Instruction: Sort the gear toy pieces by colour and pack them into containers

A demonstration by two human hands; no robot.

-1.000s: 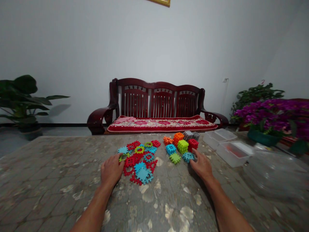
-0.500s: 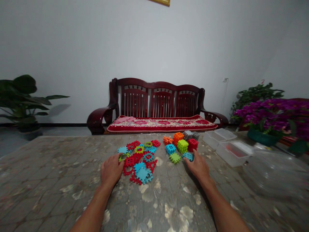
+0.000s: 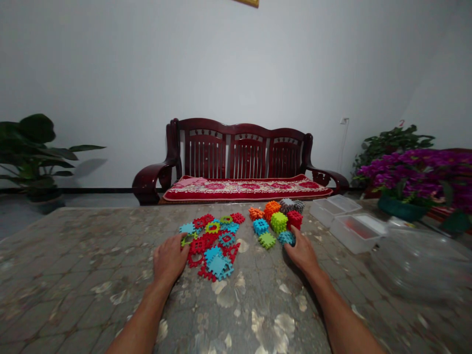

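A red tile stack (image 3: 294, 219) stands just behind the blue tile stack (image 3: 286, 238), which lies at the right hand (image 3: 303, 251); the left hand (image 3: 170, 258) meets a green tile (image 3: 189, 239). Whether either grip pinches, I cannot tell.

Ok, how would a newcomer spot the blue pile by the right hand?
On the tablecloth, find the coloured piles right of centre. Take the blue pile beside the right hand; the other blue pile lies farther left, behind the light-green pile.
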